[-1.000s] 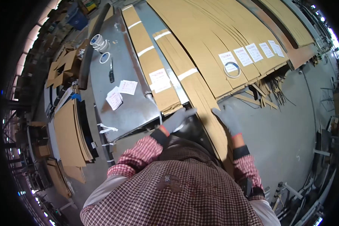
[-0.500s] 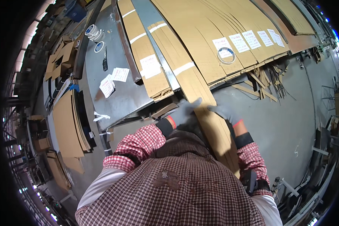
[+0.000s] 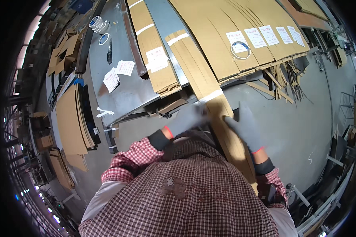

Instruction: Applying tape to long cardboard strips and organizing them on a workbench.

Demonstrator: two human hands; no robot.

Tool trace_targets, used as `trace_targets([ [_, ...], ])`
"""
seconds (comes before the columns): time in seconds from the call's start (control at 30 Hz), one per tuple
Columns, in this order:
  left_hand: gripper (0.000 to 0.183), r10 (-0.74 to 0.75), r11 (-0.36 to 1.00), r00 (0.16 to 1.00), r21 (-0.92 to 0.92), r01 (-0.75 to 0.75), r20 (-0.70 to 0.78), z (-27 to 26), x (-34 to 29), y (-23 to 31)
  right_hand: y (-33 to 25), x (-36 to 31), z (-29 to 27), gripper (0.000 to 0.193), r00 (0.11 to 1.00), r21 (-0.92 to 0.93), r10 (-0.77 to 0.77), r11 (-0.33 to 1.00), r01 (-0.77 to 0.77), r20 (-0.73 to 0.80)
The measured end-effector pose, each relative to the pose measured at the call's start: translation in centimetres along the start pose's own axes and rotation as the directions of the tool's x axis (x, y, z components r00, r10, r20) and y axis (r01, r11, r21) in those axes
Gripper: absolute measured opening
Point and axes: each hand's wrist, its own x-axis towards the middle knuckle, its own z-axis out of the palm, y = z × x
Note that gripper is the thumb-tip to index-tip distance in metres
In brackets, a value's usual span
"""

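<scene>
1. Clock read from between the hands: at 6 o'clock, the wearer's checked garment (image 3: 209, 189).
2. At 9 o'clock, a gloved left hand (image 3: 190, 118) reaches to the side of a long cardboard bundle (image 3: 218, 114); blur leaves its fingers' state impossible to tell.
3. At 3 o'clock, the gloved right hand (image 3: 243, 124) holds thumb and fingers apart, thumb tip over the bundle's edge, contact uncertain.
4. The bundle lies between the hands, its long axis from 5 to 11 o'clock: near end by the garment, far end pointing to 11 over the surface (image 3: 134, 91).
5. Done, by appearances: two white bands (image 3: 211, 96) cross it, one near the hands, one by the far end. The nearer stretch shows none; what is left cannot be settled here.
6. Toward 10 o'clock, a banded, labelled neighbouring bundle (image 3: 162, 77); beyond it, loose labels (image 3: 111, 80), a black knife (image 3: 109, 53) and a tape roll (image 3: 103, 39).
7. At 12 to 1, broad cardboard sheets (image 3: 209, 39) carry a clear ring-shaped roll (image 3: 240, 50).
</scene>
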Motion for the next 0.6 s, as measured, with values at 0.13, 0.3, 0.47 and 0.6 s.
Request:
trace_targets([
  [0.13,0.021,0.386,0.868,0.819,0.468,-0.167,-0.424,0.9,6.1,0.9,-2.5,1.1,9.1,0.088,0.852,-0.389,-0.231,0.921,0.035,-0.470],
  [0.3,0.020,0.307,0.865,0.892,0.488,-0.116,-0.331,1.8,10.7,-0.6,-1.0,1.6,12.1,0.095,0.878,-0.366,-0.216,0.929,0.050,-0.427],
  [0.47,0.018,0.385,0.807,0.884,0.561,-0.183,-0.266,1.9,11.9,-1.7,-0.8,1.5,11.7,0.094,0.903,-0.375,-0.200,0.926,0.046,-0.381],
  [0.6,0.020,0.423,0.810,0.878,0.528,-0.256,-0.224,1.2,9.4,-2.9,-0.9,1.3,11.5,0.090,0.896,-0.357,-0.220,0.931,0.075,-0.387],
])
